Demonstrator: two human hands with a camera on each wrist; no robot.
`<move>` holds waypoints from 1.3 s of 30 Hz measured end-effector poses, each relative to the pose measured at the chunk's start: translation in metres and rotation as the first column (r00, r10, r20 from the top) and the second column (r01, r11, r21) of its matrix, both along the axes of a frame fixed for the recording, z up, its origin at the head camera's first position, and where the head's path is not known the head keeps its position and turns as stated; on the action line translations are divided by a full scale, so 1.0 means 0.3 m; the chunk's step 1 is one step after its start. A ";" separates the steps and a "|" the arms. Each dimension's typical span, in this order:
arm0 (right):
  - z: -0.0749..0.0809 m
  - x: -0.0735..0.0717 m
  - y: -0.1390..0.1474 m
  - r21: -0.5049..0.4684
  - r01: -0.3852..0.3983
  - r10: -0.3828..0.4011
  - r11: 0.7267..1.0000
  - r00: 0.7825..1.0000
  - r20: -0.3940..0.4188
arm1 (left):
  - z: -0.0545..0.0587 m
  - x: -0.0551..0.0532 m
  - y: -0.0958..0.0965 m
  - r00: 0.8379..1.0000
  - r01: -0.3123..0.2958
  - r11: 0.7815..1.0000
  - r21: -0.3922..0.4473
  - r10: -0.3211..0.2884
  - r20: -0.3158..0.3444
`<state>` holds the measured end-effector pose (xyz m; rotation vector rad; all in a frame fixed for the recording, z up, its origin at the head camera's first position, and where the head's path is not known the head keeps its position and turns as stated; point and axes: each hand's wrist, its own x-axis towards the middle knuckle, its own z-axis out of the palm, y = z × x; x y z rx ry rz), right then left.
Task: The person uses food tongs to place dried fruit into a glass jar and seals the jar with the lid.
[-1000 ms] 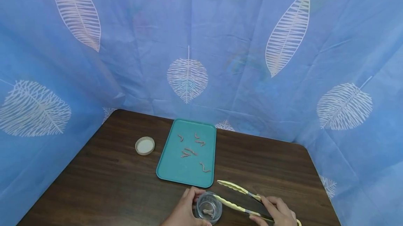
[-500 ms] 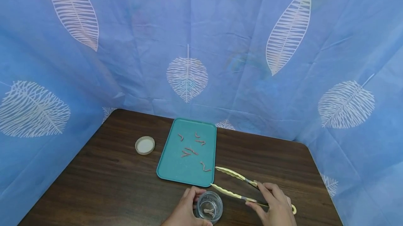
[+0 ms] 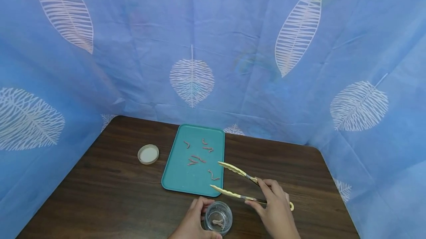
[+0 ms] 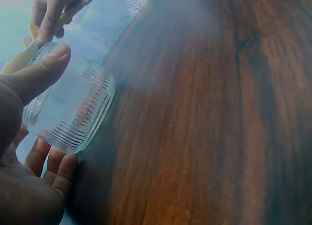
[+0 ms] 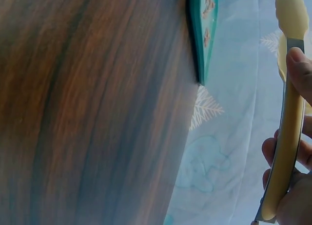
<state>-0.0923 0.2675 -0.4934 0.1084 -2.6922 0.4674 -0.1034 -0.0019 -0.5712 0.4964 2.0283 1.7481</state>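
Observation:
My left hand [image 3: 196, 221] grips a clear glass jar [image 4: 80, 105] with ridged lower walls, fingers on one side and thumb on the other. Inside the jar lies a small pale, worm-like clump [image 3: 217, 222]. My right hand [image 3: 274, 205] holds a pair of yellow-tipped tongs [image 5: 288, 132], their arms spread apart. The tongs' ends hover over the near right edge of a teal tray [image 3: 176, 179], with nothing between them. Thin pinkish, worm-like strips [image 3: 213, 175] lie on the tray, one close to the tongs' tips and several more farther back.
A round lid [image 3: 148, 154] with a white inside lies on the dark wooden table [image 3: 110, 179], left of the tray. A blue curtain [image 3: 146, 46] with white leaf prints hangs behind the table and along its sides.
My right hand has carried the spread tongs forward and left, from beside the jar to over the tray's edge. My left hand keeps its hold on the jar. The view has shifted slightly.

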 end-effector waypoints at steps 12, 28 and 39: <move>-0.036 -0.073 -0.036 0.025 0.000 -0.001 1.000 0.999 0.048 | 0.024 0.008 0.010 0.999 -0.030 0.999 -0.034 0.031 0.045; -0.050 -0.123 -0.075 0.125 0.047 -0.069 0.991 0.981 0.180 | 0.019 0.006 0.017 0.998 -0.053 0.995 -0.079 0.052 -0.019; -0.064 -0.145 -0.101 0.163 0.076 -0.099 0.984 0.985 0.139 | 0.026 0.005 0.019 0.999 -0.051 0.994 -0.092 0.049 -0.018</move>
